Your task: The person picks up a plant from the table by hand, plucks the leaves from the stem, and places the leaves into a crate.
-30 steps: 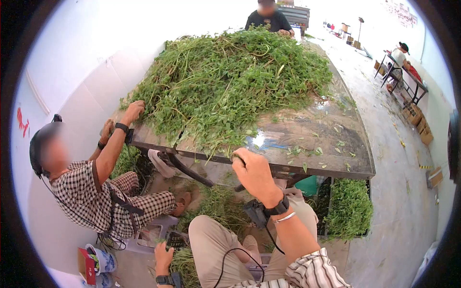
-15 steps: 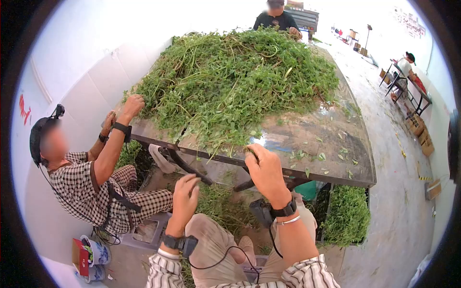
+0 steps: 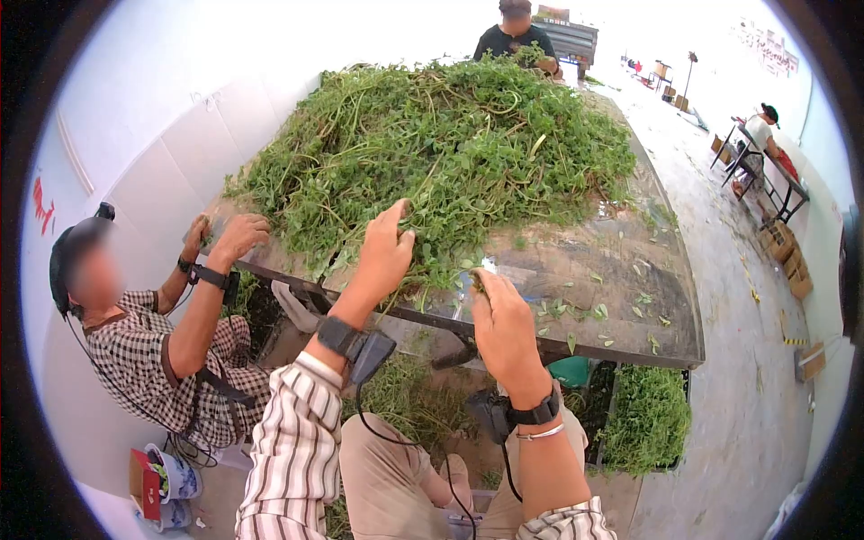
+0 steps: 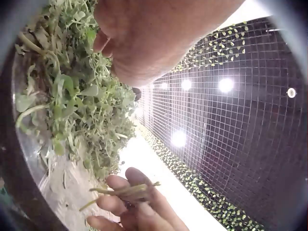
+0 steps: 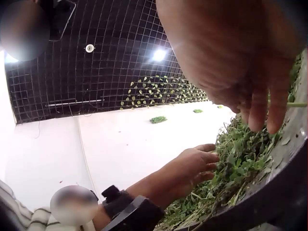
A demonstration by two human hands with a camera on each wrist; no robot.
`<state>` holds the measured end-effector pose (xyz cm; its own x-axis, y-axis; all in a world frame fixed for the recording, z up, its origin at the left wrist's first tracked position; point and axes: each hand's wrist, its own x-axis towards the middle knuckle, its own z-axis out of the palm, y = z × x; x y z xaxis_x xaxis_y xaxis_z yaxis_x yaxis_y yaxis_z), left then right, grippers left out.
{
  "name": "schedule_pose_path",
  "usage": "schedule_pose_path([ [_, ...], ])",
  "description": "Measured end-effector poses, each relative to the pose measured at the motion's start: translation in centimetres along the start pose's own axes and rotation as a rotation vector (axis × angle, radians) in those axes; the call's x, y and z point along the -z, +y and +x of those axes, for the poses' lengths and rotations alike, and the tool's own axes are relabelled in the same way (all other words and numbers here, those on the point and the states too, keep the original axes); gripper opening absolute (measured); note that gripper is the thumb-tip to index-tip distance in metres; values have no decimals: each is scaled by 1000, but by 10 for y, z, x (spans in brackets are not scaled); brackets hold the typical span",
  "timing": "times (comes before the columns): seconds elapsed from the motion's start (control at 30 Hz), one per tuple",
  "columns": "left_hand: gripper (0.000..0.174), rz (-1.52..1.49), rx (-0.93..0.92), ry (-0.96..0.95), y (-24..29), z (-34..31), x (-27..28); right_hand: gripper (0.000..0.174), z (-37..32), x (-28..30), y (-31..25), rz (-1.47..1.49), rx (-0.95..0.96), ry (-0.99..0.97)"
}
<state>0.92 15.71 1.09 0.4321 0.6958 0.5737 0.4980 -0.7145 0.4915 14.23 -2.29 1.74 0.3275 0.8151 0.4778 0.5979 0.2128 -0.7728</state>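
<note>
A large heap of leafy green stems (image 3: 432, 153) covers much of the table (image 3: 621, 297). My left hand (image 3: 385, 256) reaches over the near edge of the heap, its fingers extended toward the leaves; in the right wrist view that left hand (image 5: 192, 166) has its fingertips right at the greens. Close to the table's front edge, my right hand (image 3: 506, 328) pinches a few short cut stems. The left wrist view shows these stems (image 4: 127, 191) lying across the fingers of the right hand, and a pale stem (image 5: 293, 104) sticks out past its fingers in the right wrist view.
Loose leaves (image 3: 598, 310) lie on the table's right part. Under it stands a crate of greens (image 3: 646, 418), with more greens on the floor (image 3: 396, 396). A person in a checked shirt (image 3: 135, 360) sits at the left; another (image 3: 517, 40) is at the far end.
My left hand has risen from low beside my knee, up and forward to the heap. My right hand stays near the table edge, slightly farther right. The seated neighbour's hands have shifted a little.
</note>
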Motion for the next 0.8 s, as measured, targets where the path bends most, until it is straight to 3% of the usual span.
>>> schedule_pose_path([
  [0.17,47,50,34,3,-21,33,-23,42,0,-6,12,-87,83,-33],
  [0.23,40,70,261,-151,-18,41,-20,44,0,-5,12,-93,78,-64],
  [0.37,28,97,205,-129,-19,41,-14,43,-2,0,1,-58,47,-90],
  [0.43,20,10,177,-9,-12,33,-8,43,-2,2,-2,-27,34,-90],
  [0.8,15,-196,263,86,22,-10,28,40,-5,-5,-5,54,-4,-59],
])
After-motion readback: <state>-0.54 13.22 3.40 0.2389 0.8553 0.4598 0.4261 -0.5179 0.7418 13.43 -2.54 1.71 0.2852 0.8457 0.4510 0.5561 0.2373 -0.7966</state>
